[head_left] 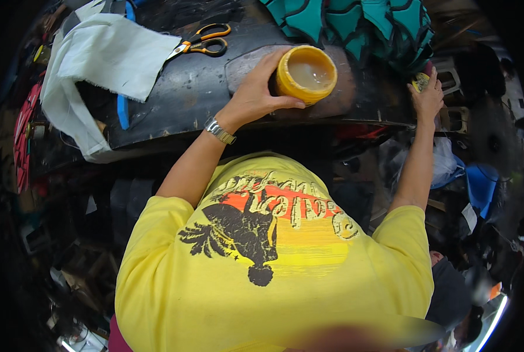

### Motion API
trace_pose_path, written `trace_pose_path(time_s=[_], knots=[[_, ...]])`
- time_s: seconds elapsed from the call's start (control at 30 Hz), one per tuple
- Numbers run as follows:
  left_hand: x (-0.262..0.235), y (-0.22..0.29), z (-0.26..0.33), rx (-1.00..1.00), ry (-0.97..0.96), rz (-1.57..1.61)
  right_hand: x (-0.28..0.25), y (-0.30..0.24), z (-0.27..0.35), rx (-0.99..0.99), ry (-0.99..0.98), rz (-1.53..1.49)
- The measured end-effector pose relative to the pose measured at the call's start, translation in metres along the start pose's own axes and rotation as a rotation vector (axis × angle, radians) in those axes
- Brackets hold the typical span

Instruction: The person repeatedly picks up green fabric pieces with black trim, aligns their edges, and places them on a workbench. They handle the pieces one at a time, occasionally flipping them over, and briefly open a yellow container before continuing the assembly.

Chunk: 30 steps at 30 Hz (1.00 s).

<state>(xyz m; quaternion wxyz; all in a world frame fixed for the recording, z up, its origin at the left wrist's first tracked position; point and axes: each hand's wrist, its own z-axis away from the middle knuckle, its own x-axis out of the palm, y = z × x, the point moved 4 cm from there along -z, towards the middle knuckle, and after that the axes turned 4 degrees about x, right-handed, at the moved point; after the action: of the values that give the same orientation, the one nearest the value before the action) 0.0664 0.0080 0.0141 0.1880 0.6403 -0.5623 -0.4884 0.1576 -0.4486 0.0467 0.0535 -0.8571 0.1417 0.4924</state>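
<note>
Fingers of the left hand (253, 94) wrap the side of an open yellow tub (306, 74), clamped on it near the front edge of the dark worktable (203, 88). The tub sits on a grey leather piece (244, 67) and holds pale, glossy paste. Bare table lies to its left, up to the orange-handled scissors (203, 41) and white cloth (106, 56). Teal cut pieces (356, 23) crowd behind. The right hand (427, 97) rests at the table's right end, fingers together on a small yellow object (419, 81); grip unclear.
</note>
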Motion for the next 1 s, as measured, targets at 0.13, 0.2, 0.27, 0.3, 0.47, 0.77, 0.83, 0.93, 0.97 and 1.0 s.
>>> trace_pose_path(time_s=[0.13,0.2,0.27,0.3,0.47,0.77,0.83,0.93,0.97,1.0], knots=[[0.001,0.002,0.001,0.0,0.015,-0.021,-0.003,0.002,-0.008,0.019,-0.013,0.144],[0.001,0.003,-0.001,-0.004,0.015,-0.014,0.0,0.005,-0.012,0.062,-0.125,0.133],[0.001,0.002,-0.001,-0.036,0.017,0.002,0.0,0.005,-0.013,0.057,-0.165,0.091],[0.001,0.002,-0.001,-0.035,0.015,0.008,-0.002,0.003,-0.013,0.046,-0.14,0.097],[0.002,0.001,0.0,-0.058,0.015,0.014,-0.013,-0.005,-0.011,0.028,-0.059,0.177],[0.0,0.002,0.001,-0.05,0.02,-0.001,-0.036,-0.015,-0.012,0.012,-0.065,0.23],[0.001,0.002,0.001,-0.052,0.021,0.0,-0.046,-0.01,-0.012,0.079,-0.065,0.237],[0.001,0.003,-0.001,-0.026,0.016,0.0,-0.076,-0.006,-0.004,0.242,-0.015,0.069],[0.0,0.004,-0.001,-0.009,0.015,-0.013,-0.085,-0.011,0.002,0.304,-0.002,-0.024],[-0.001,0.005,-0.001,0.005,0.023,-0.026,-0.097,-0.022,0.009,0.289,0.029,-0.262]])
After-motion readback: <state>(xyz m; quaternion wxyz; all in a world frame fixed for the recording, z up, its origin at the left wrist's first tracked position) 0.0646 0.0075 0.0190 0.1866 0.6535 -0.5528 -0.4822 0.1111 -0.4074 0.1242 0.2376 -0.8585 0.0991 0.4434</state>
